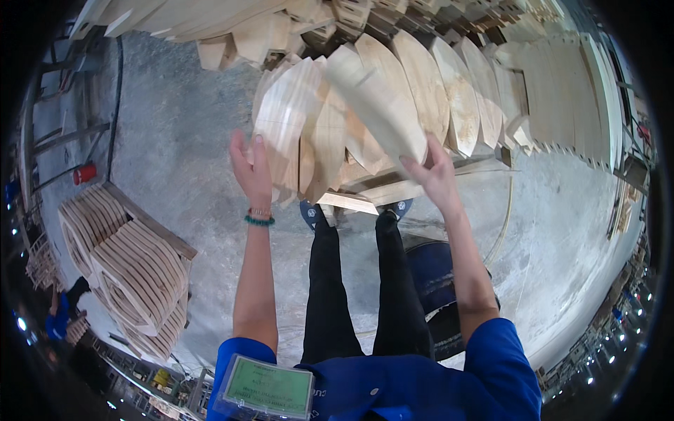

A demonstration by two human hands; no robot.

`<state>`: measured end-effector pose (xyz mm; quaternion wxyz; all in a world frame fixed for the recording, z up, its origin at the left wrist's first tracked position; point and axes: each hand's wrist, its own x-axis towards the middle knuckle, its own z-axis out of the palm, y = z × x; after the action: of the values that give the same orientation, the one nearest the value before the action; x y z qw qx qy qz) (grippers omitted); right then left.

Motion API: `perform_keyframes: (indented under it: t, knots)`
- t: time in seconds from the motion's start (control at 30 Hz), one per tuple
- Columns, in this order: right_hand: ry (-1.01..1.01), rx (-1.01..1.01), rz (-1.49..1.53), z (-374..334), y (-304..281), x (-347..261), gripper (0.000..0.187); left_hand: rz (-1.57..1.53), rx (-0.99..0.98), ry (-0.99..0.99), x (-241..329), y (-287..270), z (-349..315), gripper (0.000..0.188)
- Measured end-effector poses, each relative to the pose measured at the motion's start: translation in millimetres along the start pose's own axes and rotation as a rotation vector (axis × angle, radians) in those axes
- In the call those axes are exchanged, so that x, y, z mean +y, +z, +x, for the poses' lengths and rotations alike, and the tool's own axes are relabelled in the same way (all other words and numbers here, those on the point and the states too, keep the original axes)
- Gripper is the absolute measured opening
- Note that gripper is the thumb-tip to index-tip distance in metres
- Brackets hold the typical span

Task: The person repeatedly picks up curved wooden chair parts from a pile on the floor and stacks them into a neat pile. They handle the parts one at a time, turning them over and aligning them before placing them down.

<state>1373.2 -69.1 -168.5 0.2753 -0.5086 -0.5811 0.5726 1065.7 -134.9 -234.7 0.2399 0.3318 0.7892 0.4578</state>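
Note:
My right hand (437,172) grips the lower end of a long, curved wooden board (379,105), thumb on one side and fingers on the other. The board is tilted and smeared by motion over a row of similar pieces. To the left, my left hand (253,172) is open, fingers apart and pointing away from me, beside a pale, pointed wooden board (284,98) in that row. Its fingertips are close to that board's edge; whether they touch cannot be told. Upright shaped boards (423,81) lean side by side behind the held one.
Stacked wooden slats (562,98) extend the row to the right, with more timber (189,14) at the far edge. Curved wooden frames (133,266) are stacked at left, near a red object (85,174). A dark blue drum-like container (435,281) stands beside my right leg.

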Motion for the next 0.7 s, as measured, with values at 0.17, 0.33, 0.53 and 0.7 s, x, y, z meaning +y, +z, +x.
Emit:
perform_keyframes:
  t: [0.17, 0.33, 0.53, 0.7]
  knots:
    - [-0.595, 0.135, -0.942, -11, 56, -22, 0.051, -0.969, -0.620, -0.524, 56, -19, -79, 0.061]
    - [-0.601, 0.085, -0.786, -28, 107, -12, 0.045, -0.818, -0.348, -0.609, 69, -4, -88, 0.046]
    - [-0.177, 0.120, -0.254, -24, 78, -32, 0.035, -0.945, -0.210, -0.698, 19, -35, -47, 0.052]
    - [0.152, 0.000, 0.177, -13, 64, -3, 0.035, -0.894, -0.204, -0.640, 3, -47, -23, 0.057]
